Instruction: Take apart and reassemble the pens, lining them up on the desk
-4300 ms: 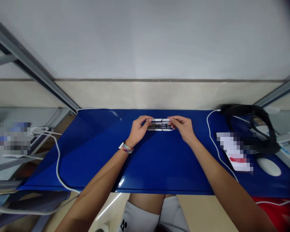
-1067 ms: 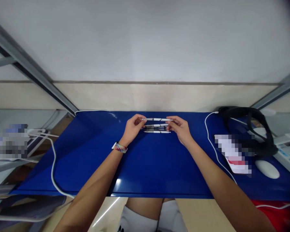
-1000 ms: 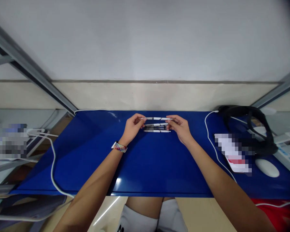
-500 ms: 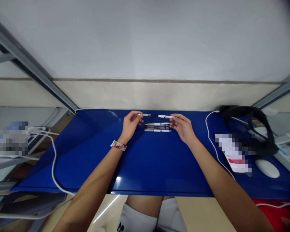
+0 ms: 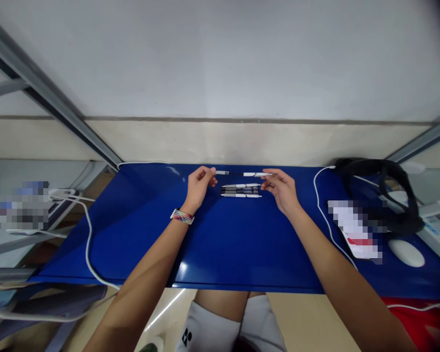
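Note:
My left hand (image 5: 199,187) is closed in a pinch on the grey front part of a pen (image 5: 222,172). From that part a thin dark refill (image 5: 236,173) runs right toward the pen's white barrel (image 5: 255,174). My right hand (image 5: 284,189) pinches the far end of this barrel, its other fingers loosely curled. Whether the refill's tip is still inside the barrel I cannot tell. Just below, several white and grey pens (image 5: 241,195) lie side by side on the blue table (image 5: 238,244).
At the right lie a phone (image 5: 354,230), a black headset (image 5: 396,190) and a white mouse (image 5: 407,253). White cables run along the right (image 5: 320,210) and left (image 5: 89,244) of the table. A pale wall (image 5: 220,142) closes off the back.
My right hand has moved slightly right with the white barrel, so more dark refill shows between the two pen parts. My left hand keeps its pinch.

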Demonstrator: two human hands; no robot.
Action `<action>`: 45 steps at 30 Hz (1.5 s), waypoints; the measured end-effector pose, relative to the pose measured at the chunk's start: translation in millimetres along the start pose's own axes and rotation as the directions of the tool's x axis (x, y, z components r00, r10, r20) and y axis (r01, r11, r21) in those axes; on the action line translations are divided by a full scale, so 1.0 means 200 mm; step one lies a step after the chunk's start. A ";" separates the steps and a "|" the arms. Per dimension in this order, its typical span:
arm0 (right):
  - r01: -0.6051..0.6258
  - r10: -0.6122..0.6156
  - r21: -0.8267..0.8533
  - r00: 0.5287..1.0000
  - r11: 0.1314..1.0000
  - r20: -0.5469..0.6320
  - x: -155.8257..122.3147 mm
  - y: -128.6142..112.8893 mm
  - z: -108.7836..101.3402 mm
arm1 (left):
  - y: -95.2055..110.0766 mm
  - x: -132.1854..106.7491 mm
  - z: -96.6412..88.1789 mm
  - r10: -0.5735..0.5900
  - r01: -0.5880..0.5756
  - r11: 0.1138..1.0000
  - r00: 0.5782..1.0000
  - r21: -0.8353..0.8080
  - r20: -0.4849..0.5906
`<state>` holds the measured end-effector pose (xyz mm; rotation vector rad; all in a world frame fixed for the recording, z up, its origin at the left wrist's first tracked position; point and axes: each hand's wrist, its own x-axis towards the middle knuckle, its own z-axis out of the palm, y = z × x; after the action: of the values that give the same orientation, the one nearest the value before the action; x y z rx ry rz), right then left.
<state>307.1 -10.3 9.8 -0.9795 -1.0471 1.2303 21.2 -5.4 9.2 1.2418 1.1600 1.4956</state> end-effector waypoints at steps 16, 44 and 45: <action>0.013 -0.012 0.059 1.000 0.998 -0.020 0.02 0.01 -0.03 | 0.01 0.00 0.00 -0.029 0.027 0.996 0.999 -0.088 -0.028; 0.030 -0.030 0.020 0.999 0.999 -0.027 0.01 -0.01 -0.02 | 0.02 -0.01 0.00 -0.022 0.023 0.999 1.000 -0.043 0.016; 0.034 -0.034 0.010 0.999 0.999 -0.024 0.00 -0.01 -0.01 | 0.02 -0.01 0.00 -0.016 0.017 0.999 0.999 -0.034 0.035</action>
<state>310.2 -9.8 11.3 -0.9630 -1.0336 1.1925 22.0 -8.4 13.1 1.2280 1.1153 1.4706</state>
